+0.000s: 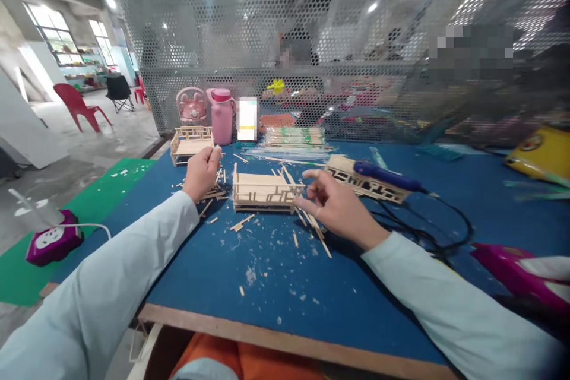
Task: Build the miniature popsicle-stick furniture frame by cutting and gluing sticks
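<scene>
**Two hands working at a craft-stick frame on a blue table**

A purple power strip (53, 241) is lying on the floor at far left, beside the blue table (214, 273). The left hand (202, 172) is hovering over loose sticks (212, 193), its fingers curled tight together; whether anything is sitting inside them cannot be told. Behind it, a small wooden bench model (191, 142) and a pink bottle (221, 114) are standing near the mesh screen. The stick frame (265, 192) is sitting at the table's middle, between both hands. The right hand (332, 205) is touching the frame's right end, fingers loosely spread and pinching nothing. Further right, a blue glue gun (387, 177) is resting on a wooden lattice panel (356, 185).
</scene>
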A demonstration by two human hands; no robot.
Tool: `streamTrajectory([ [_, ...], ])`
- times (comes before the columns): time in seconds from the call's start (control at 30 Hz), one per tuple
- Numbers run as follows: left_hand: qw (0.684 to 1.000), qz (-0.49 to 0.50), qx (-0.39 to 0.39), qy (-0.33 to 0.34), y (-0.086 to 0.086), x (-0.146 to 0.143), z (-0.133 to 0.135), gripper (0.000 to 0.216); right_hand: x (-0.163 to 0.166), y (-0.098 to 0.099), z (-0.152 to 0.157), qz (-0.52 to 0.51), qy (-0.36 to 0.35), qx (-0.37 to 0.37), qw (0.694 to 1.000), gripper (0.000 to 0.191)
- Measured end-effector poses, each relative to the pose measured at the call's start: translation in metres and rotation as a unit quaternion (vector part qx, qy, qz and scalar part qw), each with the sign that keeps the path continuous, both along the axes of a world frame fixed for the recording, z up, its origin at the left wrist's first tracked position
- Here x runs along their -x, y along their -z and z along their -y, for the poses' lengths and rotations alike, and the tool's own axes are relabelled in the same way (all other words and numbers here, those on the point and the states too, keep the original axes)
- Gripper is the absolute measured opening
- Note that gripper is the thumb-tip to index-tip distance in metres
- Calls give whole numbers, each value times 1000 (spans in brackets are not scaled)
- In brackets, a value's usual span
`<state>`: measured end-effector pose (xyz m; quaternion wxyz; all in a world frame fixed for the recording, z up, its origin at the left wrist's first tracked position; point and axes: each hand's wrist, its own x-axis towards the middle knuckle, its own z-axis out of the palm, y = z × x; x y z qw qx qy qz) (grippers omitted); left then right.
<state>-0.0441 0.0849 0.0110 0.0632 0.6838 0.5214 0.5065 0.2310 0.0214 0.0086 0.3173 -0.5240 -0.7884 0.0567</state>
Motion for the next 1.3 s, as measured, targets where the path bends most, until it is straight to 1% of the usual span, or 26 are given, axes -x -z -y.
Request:
streamTrajectory([
  [0.07, 999, -35, -8, -2, -2, 5, 2, 32, 1, 2, -2, 11, -23, 0, 1000, 26],
  [0.1, 999, -50, -11, -4, -4, 8, 3, 28, 1, 3, -3, 18, -26, -6, 999, 18],
  [0.13, 999, -50, -13, -11, -6, 12, 4, 23, 2, 3, -4, 25, -24, -15, 999, 14],
  [0.2, 999, -25, -5, -30, -8, 20, 3, 17, 4, 3, -7, 34, -9, -33, 999, 18],
  [0.27, 999, 2, 10, -44, -8, 27, 1, 20, 5, 2, -9, 33, 3, -42, 999, 19],
  [0.33, 999, 8, 12, -50, -5, 31, -1, 20, 7, 2, -10, 27, 5, -43, 999, 18],
  [0.4, 998, -1, -14, -61, -4, 31, -3, 18, 7, 2, -9, 18, 3, -38, 999, 17],
  [0.47, 993, -14, -62, -98, -7, 29, -7, 25, 8, 2, -8, 3, -1, -27, 1000, 14],
  [0.5, 988, -26, -85, -123, -10, 28, -10, 30, 8, 3, -7, -9, -2, -20, 1000, 17],
  [0.53, 984, -49, -99, -142, -12, 26, -13, 33, 8, 3, -6, -24, -2, -15, 1000, 25],
  [0.57, 980, -88, -100, -146, -14, 23, -16, 35, 7, 4, -6, -42, 0, -12, 999, 32],
  [0.6, 977, -136, -90, -134, -15, 21, -18, 35, 7, 4, -5, -62, 2, -11, 998, 37],
  [0.63, 974, -187, -75, -108, -15, 19, -19, 34, 6, 4, -4, -85, 7, -16, 996, 37],
  [0.67, 968, -234, -56, -74, -14, 17, -17, 34, 6, 4, -4, -107, 14, -23, 994, 33],
  [0.7, 963, -260, -43, -46, -12, 15, -14, 33, 6, 3, -3, -127, 22, -32, 991, 27],
  [0.73, 963, -265, -39, -36, -8, 14, -9, 32, 5, 3, -3, -142, 30, -43, 988, 19],
  [0.77, 965, -257, -32, -28, -5, 14, -4, 32, 5, 2, -2, -152, 39, -56, 986, 14],
  [0.8, 971, -235, -23, -33, -1, 15, 2, 33, 4, 2, -2, -153, 48, -72, 984, 15],
  [0.9, 980, -196, 7, -37, 7, 22, 14, 24, 4, 1, -1, -111, 50, -134, 983, 33],
  [0.97, 983, -175, 28, -48, 10, 27, 15, 23, 3, 0, 0, -75, 37, -168, 982, 40],
  [1.0, 984, -166, 38, -50, 12, 29, 14, 25, 3, -1, 0, -62, 31, -173, 982, 43],
  [1.07, 986, -154, 56, -38, 14, 31, 11, 33, 2, -2, 2, -54, 25, -159, 986, 45],
  [1.17, 986, -152, 62, -15, 18, 28, 10, 42, 1, -4, 4, -69, 25, -121, 990, 46],
  [1.23, 988, -142, 61, -9, 19, 25, 13, 43, 1, -4, 5, -88, 32, -113, 989, 45],
  [1.3, 990, -132, 58, -7, 17, 20, 18, 41, 0, -3, 5, -99, 40, -113, 988, 39],
])
